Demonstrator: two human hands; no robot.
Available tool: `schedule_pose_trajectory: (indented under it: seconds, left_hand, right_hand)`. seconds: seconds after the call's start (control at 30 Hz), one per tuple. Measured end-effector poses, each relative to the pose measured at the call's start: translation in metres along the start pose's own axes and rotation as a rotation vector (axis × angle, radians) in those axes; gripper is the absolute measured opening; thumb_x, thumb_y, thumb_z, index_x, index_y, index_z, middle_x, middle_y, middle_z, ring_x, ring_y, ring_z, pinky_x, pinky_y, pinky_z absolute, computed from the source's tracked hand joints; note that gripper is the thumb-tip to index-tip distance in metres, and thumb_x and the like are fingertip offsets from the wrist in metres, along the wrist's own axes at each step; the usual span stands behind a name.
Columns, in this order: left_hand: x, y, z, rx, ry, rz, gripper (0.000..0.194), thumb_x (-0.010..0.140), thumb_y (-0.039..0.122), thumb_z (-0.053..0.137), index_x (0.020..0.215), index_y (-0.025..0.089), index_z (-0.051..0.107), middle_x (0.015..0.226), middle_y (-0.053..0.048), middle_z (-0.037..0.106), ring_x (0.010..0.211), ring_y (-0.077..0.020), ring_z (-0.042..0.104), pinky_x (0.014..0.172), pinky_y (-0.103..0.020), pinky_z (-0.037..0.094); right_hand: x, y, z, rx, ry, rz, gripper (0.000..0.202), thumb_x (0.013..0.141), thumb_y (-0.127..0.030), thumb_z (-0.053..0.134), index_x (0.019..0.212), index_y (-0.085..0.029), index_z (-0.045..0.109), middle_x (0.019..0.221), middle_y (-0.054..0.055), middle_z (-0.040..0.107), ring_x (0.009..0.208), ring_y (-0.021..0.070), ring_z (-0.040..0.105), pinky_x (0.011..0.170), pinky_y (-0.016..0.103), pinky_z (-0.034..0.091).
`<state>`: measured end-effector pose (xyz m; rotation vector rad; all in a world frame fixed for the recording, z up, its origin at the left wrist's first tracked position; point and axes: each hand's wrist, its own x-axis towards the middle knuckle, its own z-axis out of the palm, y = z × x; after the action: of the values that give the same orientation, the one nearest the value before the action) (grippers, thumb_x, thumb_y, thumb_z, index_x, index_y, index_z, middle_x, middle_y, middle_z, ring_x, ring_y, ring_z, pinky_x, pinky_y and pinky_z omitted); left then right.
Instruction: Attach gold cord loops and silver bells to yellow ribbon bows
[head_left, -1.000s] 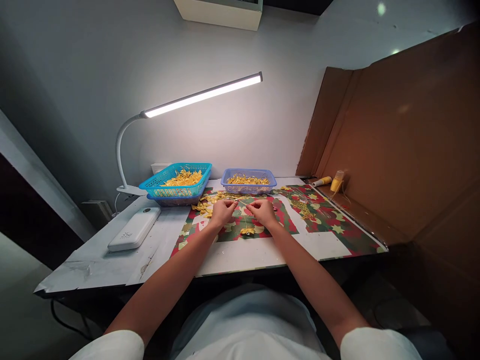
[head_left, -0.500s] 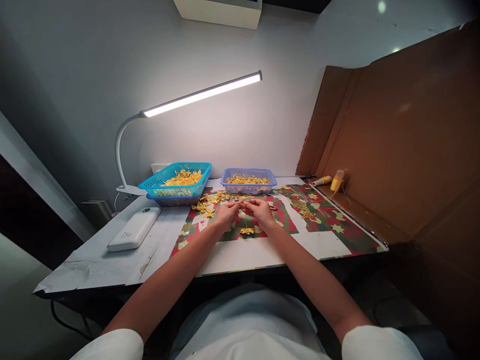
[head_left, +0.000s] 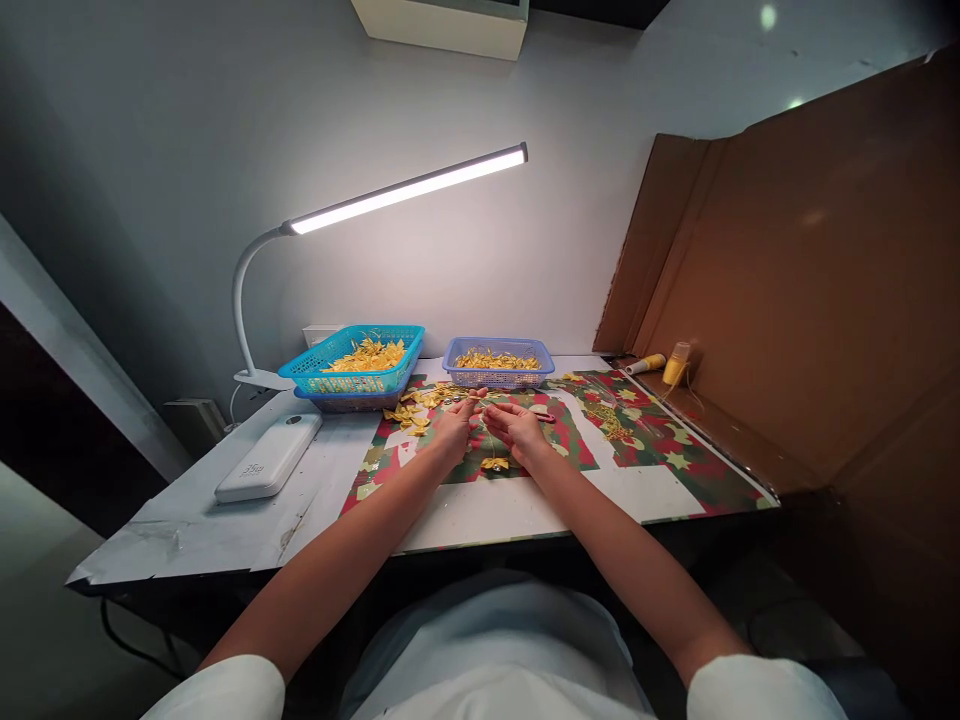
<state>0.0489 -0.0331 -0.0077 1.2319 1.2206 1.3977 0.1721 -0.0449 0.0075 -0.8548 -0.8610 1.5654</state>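
Note:
Above the middle of the patterned sheet, my left hand (head_left: 453,432) and my right hand (head_left: 520,430) face each other with fingertips almost touching. Both are closed in a pinch on a thin yellow cord (head_left: 489,439). From my fingers the cord runs down to a yellow ribbon-like flower piece (head_left: 495,464), which has a small shiny bit on it. The cord's upper end is hidden among my fingers. Just beyond my left hand lie loose yellow flower pieces (head_left: 411,418). Beside my right fingers is a small red-handled tool (head_left: 543,416), partly covered.
A turquoise basket (head_left: 300,377) of yellow pieces sits stacked at back left, a lilac basket (head_left: 499,378) behind my hands. A white power bank (head_left: 268,458) lies left, under a clamp lamp (head_left: 409,190). Yellow cords (head_left: 611,422) lie right, near a small yellow bottle (head_left: 676,364) and cardboard (head_left: 795,300).
My fingertips have moved slightly apart, and the fingers of both hands are straighter than before. The flower piece stays at nearly the same place below them.

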Motion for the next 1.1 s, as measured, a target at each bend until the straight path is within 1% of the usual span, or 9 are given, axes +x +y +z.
schedule_pose_trajectory:
  seconds: [0.07,0.2,0.37,0.47,0.63,0.73,0.83,0.93,1.1]
  left_hand:
    - [-0.001,-0.001,0.001,-0.161,0.021,-0.018,0.052,0.072,0.064,0.065,0.102,0.022,0.073,0.115,-0.006,0.070,0.095,-0.0176,0.063,0.064,-0.021,0.046]
    - [-0.001,-0.001,0.004,-0.373,0.010,-0.051,0.043,0.067,0.056,0.075,0.096,0.024,0.075,0.118,-0.004,0.070,0.101,-0.0210,0.063,0.069,-0.024,0.048]
    - [0.000,-0.002,0.008,-0.438,-0.011,-0.040,0.043,0.070,0.054,0.074,0.103,0.027,0.074,0.121,-0.004,0.068,0.103,-0.0228,0.063,0.074,-0.027,0.049]
    - [0.000,-0.004,0.009,-0.434,-0.050,-0.020,0.047,0.071,0.056,0.072,0.108,0.027,0.073,0.121,-0.004,0.069,0.105,-0.0228,0.062,0.077,-0.028,0.049]
    - [0.002,0.000,0.001,-0.248,-0.133,0.034,0.048,0.070,0.058,0.071,0.104,0.024,0.074,0.108,-0.007,0.072,0.098,-0.0225,0.063,0.074,-0.029,0.048]
    - [0.004,0.010,-0.012,-0.007,-0.174,0.257,0.039,0.062,0.046,0.081,0.093,0.023,0.077,0.105,-0.006,0.070,0.100,-0.0219,0.061,0.076,-0.028,0.047]
    - [0.004,0.020,-0.025,0.183,-0.204,0.445,0.028,0.062,0.042,0.082,0.080,0.022,0.078,0.093,-0.006,0.070,0.090,-0.0195,0.062,0.071,-0.027,0.047]
    - [0.004,0.024,-0.033,0.289,-0.252,0.540,0.023,0.068,0.042,0.079,0.078,0.021,0.078,0.081,-0.005,0.070,0.078,-0.0175,0.063,0.070,-0.029,0.048]
    - [0.006,0.018,-0.036,0.366,-0.240,0.621,0.023,0.069,0.044,0.078,0.076,0.021,0.078,0.076,-0.005,0.071,0.071,-0.0175,0.064,0.065,-0.029,0.050]
  right_hand:
    - [-0.003,-0.001,0.002,0.026,-0.040,0.043,0.023,0.057,-0.019,0.087,0.070,-0.016,0.068,0.067,0.001,0.071,0.064,0.0122,0.068,0.072,0.025,0.057]
    - [-0.005,0.002,0.007,0.034,-0.072,0.058,0.022,0.054,-0.017,0.088,0.065,-0.016,0.068,0.066,0.001,0.070,0.065,0.0122,0.067,0.073,0.025,0.056]
    - [-0.003,0.006,0.012,0.039,-0.104,0.016,0.028,0.048,-0.022,0.090,0.064,-0.016,0.068,0.066,0.001,0.070,0.074,0.0186,0.069,0.075,0.031,0.056]
    - [0.000,0.008,0.012,0.073,-0.076,0.009,0.031,0.045,-0.022,0.090,0.061,-0.016,0.065,0.062,0.000,0.068,0.071,0.0182,0.069,0.073,0.032,0.057]
    - [0.005,0.006,0.008,0.092,-0.028,0.002,0.026,0.053,-0.016,0.087,0.063,-0.017,0.063,0.060,-0.002,0.067,0.063,0.0129,0.066,0.070,0.027,0.056]
    - [0.005,-0.003,0.001,0.080,-0.042,0.022,0.020,0.060,-0.011,0.082,0.065,-0.017,0.063,0.062,-0.002,0.067,0.062,0.0103,0.065,0.068,0.023,0.055]
    - [0.002,-0.015,-0.005,0.010,-0.108,0.110,0.017,0.064,-0.008,0.078,0.064,-0.016,0.064,0.063,0.000,0.068,0.062,0.0089,0.064,0.067,0.020,0.054]
    - [-0.003,-0.023,-0.008,-0.038,-0.125,0.166,0.012,0.068,-0.007,0.075,0.066,-0.015,0.067,0.065,0.001,0.069,0.063,0.0082,0.065,0.068,0.019,0.054]
    - [-0.007,-0.025,-0.007,-0.066,-0.054,0.149,0.012,0.067,-0.006,0.076,0.067,-0.015,0.068,0.067,0.001,0.070,0.063,0.0088,0.064,0.068,0.020,0.053]
